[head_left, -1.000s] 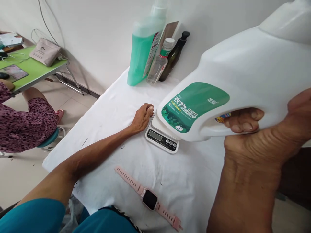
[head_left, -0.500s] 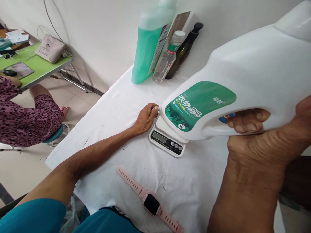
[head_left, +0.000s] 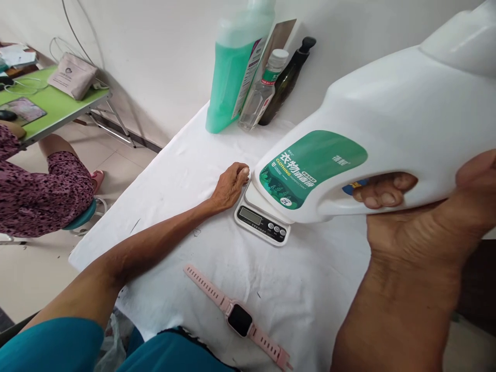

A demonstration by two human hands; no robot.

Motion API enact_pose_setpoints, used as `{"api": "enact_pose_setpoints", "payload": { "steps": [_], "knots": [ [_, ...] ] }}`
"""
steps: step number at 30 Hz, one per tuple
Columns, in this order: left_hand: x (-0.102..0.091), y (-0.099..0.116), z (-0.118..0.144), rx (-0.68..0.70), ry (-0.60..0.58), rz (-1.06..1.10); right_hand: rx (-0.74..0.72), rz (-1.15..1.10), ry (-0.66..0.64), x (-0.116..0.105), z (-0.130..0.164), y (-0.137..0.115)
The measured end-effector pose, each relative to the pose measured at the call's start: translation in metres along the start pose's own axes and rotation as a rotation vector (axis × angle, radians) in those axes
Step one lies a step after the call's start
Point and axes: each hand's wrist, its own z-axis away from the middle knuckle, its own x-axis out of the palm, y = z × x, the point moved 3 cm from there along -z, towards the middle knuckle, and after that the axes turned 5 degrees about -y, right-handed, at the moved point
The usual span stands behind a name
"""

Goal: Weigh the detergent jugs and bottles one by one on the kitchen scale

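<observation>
My right hand (head_left: 399, 201) grips a large white clothing disinfectant bottle (head_left: 391, 113) with a green label, its fingers curled through the handle opening. The base of the bottle is over the plate of a small white kitchen scale (head_left: 260, 224) and hides most of it. Whether its full weight rests there I cannot tell. The scale's grey display shows no digits I can read. Close by the scale's left edge and the bottle's lower corner, my left hand (head_left: 229, 187) lies on the cloth with fingers curled in; anything inside them is hidden.
A pink-strapped smartwatch (head_left: 240, 320) lies on the white cloth (head_left: 163, 268). Against the wall stand a green liquid bottle (head_left: 228, 82), a small clear bottle (head_left: 256, 101) and a dark pump bottle (head_left: 289, 77). At left, a person (head_left: 42, 191) sits by a green table (head_left: 58, 108).
The view has shifted slightly, so everything sits a little further left. Both hands and the disinfectant bottle keep nearly the same places relative to the scale.
</observation>
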Motion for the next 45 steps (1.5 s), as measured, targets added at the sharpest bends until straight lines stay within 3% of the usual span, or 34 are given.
{"api": "enact_pose_setpoints", "payload": {
  "steps": [5, 11, 13, 17, 21, 41, 45],
  "knots": [
    [0.0, 0.0, 0.0, -0.001, 0.0, -0.007, -0.088, 0.169, 0.081, -0.013, 0.013, 0.002],
    [0.0, 0.0, 0.0, 0.0, -0.001, -0.017, 0.138, 0.235, 0.518, -0.064, 0.055, 0.047],
    [0.0, 0.001, 0.0, -0.004, -0.004, -0.015, 0.206, 0.297, 0.575, -0.072, 0.072, 0.068],
    [0.0, 0.002, 0.0, -0.012, 0.001, -0.014, 0.291, 0.305, 0.495, -0.07, 0.093, 0.101],
    [-0.001, 0.003, 0.001, -0.009, 0.001, -0.014, 0.316, 0.291, 0.412, -0.07, 0.096, 0.114],
    [0.0, 0.004, 0.002, -0.013, -0.012, -0.03, 0.318, 0.267, 0.374, -0.075, 0.097, 0.12],
    [0.0, 0.004, 0.001, -0.014, -0.019, -0.032, 0.365, 0.194, 0.402, -0.071, 0.087, 0.099]
  ]
}}
